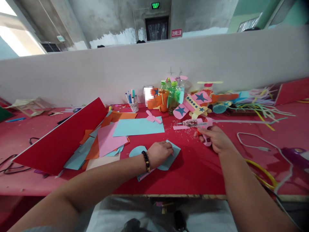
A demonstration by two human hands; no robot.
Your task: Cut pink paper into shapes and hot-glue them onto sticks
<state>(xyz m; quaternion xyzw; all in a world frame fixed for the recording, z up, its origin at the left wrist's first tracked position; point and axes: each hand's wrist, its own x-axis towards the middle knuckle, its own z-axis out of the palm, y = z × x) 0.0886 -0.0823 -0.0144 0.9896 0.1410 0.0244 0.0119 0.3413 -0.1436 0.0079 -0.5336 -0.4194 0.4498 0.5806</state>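
Note:
My right hand (216, 138) is wrapped round the handle of a pink hot glue gun (207, 139), its nozzle pointing left and a long glue stick (241, 121) trailing from its back. Over a cut piece of light blue paper (166, 164), my left hand (160, 154) has its fingers pressed together. A tiny pink bit shows at the fingertips, but what they pinch is mostly hidden. Beside that wrist lies a rounded light blue paper piece (137, 150). A pink paper propeller (154, 117) rests on a light blue sheet (137, 127). A short pink strip (181, 127) lies below the nozzle.
Coloured paper and a red board (62, 138) lie left. At the back stand a pen cup (134, 106), green bottles (173, 100) and a pink paper plane (193, 103). Paper strips (260, 109), a white cable (263, 148) and yellow-handled scissors (270, 175) are right.

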